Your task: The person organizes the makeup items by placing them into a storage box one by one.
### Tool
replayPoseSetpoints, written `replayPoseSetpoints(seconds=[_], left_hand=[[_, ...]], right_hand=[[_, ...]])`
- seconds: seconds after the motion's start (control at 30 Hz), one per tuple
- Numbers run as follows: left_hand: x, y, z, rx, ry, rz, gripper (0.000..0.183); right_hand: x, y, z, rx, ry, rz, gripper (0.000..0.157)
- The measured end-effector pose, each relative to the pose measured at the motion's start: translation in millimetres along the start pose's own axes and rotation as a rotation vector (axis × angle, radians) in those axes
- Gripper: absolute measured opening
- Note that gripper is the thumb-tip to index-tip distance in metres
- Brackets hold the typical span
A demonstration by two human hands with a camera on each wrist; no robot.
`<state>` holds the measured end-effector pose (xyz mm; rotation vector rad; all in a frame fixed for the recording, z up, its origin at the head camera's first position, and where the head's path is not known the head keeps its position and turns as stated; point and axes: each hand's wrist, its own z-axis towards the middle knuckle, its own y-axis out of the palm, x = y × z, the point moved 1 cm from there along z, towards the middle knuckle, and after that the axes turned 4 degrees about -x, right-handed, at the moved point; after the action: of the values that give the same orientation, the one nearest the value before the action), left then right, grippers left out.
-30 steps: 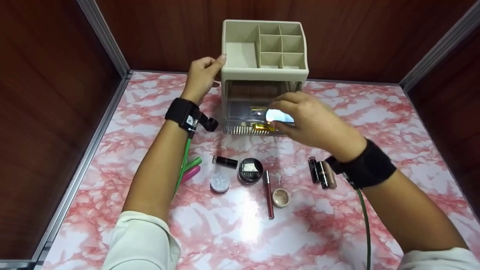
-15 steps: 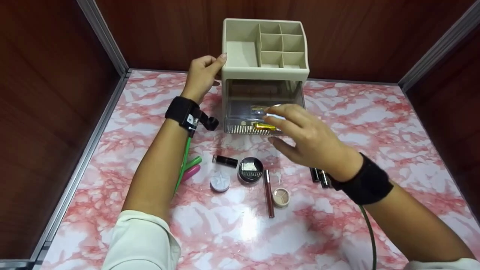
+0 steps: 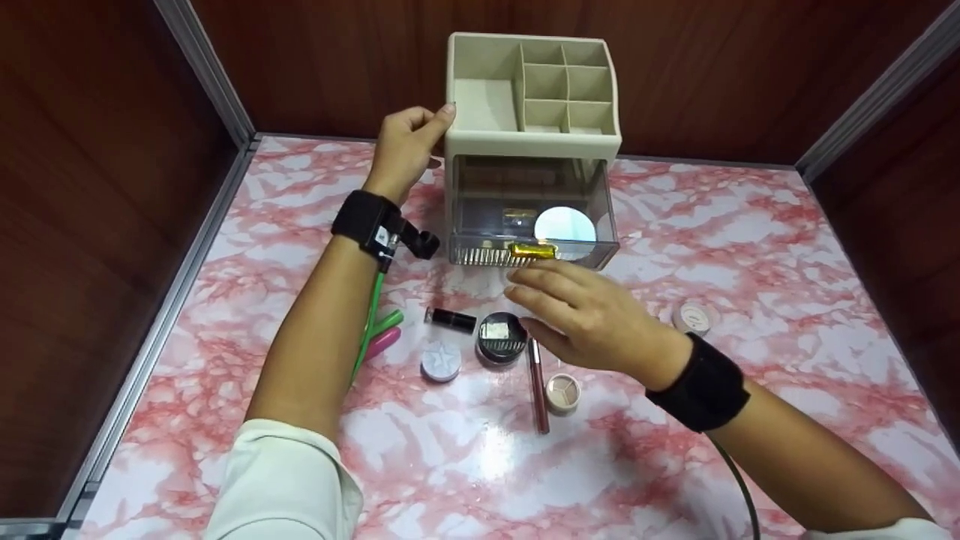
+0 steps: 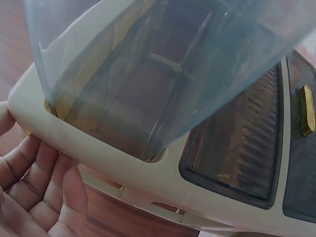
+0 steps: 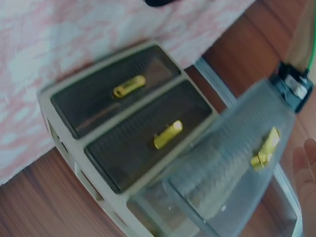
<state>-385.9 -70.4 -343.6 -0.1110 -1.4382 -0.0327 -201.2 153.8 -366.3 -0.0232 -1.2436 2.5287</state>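
Observation:
At the top left edge of a cream makeup organizer (image 3: 532, 144), my left hand (image 3: 405, 150) grips its side, thumb at the rim. The left wrist view shows the fingers (image 4: 47, 165) bent against that side. A clear drawer (image 3: 480, 217) with a gold handle (image 3: 533, 250) is pulled out below the top tray. Inside it lies a bright, mirror-like round disc (image 3: 566, 223). In front of the drawer, my right hand (image 3: 592, 319) hovers over the table with relaxed fingers and nothing held. It is close to a round black container (image 3: 501, 341) and a lip gloss tube (image 3: 537, 390).
A three-shade pot (image 3: 562, 393), a star-topped round case (image 3: 440, 361) and a black lipstick (image 3: 452, 320) lie on the marbled table. Green (image 3: 388, 321) and pink (image 3: 384, 343) tubes lie beside my left forearm. A pale round pot (image 3: 694, 318) sits near my right wrist.
My right hand has let go of the round disc, which now lies in the drawer, and has drawn back towards me. The left hand has kept its hold.

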Motion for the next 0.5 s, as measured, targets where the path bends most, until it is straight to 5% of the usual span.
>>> replayPoseSetpoints(seconds=[0.5], left_hand=[[1.0,0.2,0.0,-0.017,-0.003,0.0,0.042]], right_hand=[[2.0,41.9,-26.9,-0.285,0.07,0.014,0.053]])
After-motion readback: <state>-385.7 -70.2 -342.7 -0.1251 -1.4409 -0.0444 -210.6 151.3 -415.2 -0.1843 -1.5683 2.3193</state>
